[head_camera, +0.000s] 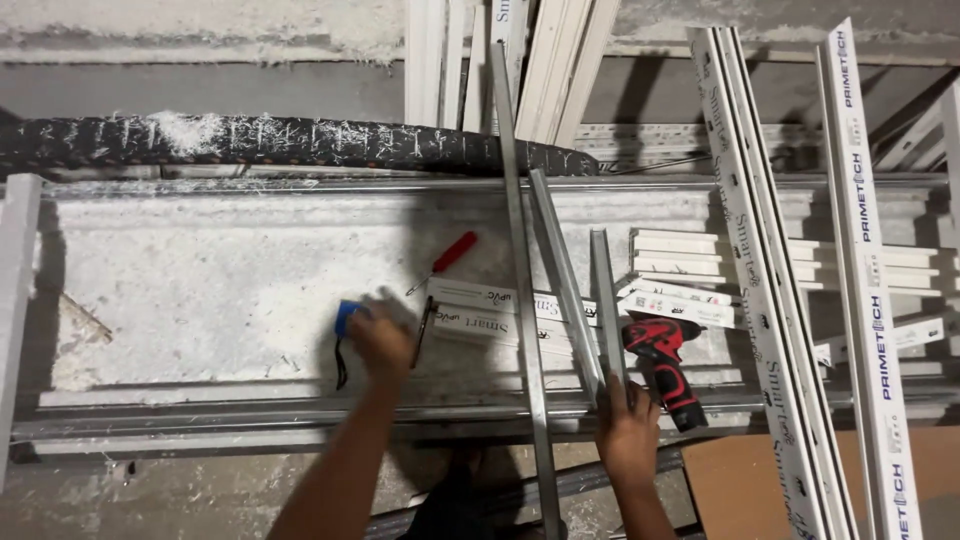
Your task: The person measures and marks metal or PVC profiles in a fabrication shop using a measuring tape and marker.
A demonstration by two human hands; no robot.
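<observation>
So the left hand (pixel 382 338) is blurry and lies over a small blue gadget with a black strap (pixel 345 320) on the dusty white table (pixel 200 270); can't tell if it's clamped on it or just touching. At its 1 o'clock lies a red-handled screwdriver (pixel 447 257). The right hand (pixel 628 430) is closed around the near end of a grey metal channel strip (pixel 604 310), with two more grey strips (pixel 545 300) at its 10 o'clock. The red and black cordless drill (pixel 662 365) sits untouched at its 1 o'clock. White plastic window profiles (pixel 760 300) lean further right. Nothing looks joined yet, the pieces lie loose.
</observation>
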